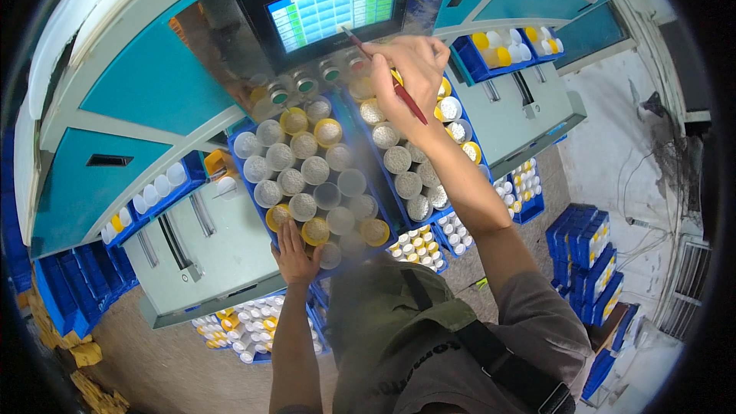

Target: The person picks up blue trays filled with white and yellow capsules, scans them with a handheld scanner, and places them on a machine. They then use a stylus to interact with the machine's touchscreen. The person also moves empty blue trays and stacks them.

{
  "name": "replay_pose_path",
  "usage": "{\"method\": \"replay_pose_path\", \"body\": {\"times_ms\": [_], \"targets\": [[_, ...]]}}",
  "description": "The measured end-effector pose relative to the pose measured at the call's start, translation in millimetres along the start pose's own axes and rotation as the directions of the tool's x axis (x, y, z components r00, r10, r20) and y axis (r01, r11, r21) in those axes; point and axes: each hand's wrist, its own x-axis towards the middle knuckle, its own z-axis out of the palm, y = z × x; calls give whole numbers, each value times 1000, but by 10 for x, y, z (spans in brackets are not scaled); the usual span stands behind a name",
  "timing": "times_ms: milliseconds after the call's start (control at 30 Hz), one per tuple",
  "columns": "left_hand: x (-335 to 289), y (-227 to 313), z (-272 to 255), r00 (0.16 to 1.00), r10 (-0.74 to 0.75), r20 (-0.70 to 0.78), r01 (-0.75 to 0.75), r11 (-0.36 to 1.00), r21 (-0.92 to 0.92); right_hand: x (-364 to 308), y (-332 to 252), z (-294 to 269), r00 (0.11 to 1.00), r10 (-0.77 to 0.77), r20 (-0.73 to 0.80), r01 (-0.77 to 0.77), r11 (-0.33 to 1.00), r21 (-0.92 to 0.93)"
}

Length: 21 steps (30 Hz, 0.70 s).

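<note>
My right hand grips a slim dark red pen. Its pale tip lies over the lower part of a lit touch screen; I cannot tell whether it touches. My left hand, fingers stretched out, rests at the near left corner of a blue tray, beside a yellow-rimmed cup. This tray holds many clear and yellow cups, several filled with whitish granules. To its right stands a second blue tray of similar filled cups, partly hidden by my right forearm.
Push buttons sit below the screen. Teal-and-grey machine panels flank it. Side ledges carry small blue bins of cups. More cup trays stand on the floor below; blue trays are stacked at right.
</note>
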Motion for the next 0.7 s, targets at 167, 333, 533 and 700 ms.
{"method": "replay_pose_path", "body": {"times_ms": [167,333,533,700], "targets": [[2,7,-8,1000,-12,11,12,1000,-16,6,-24,13,1000,-1,-16,1,1000,26],[-1,19,-36,999,-24,34,24,999,-21,245,-154,98,990,-117,-74,123,990,76],[-16,17,-29,1000,-16,19,16,1000,-26,343,-214,194,987,-136,-91,142,987,70],[-12,21,-30,999,-30,22,30,999,-26,175,-213,123,993,-94,-66,102,987,126]]}}
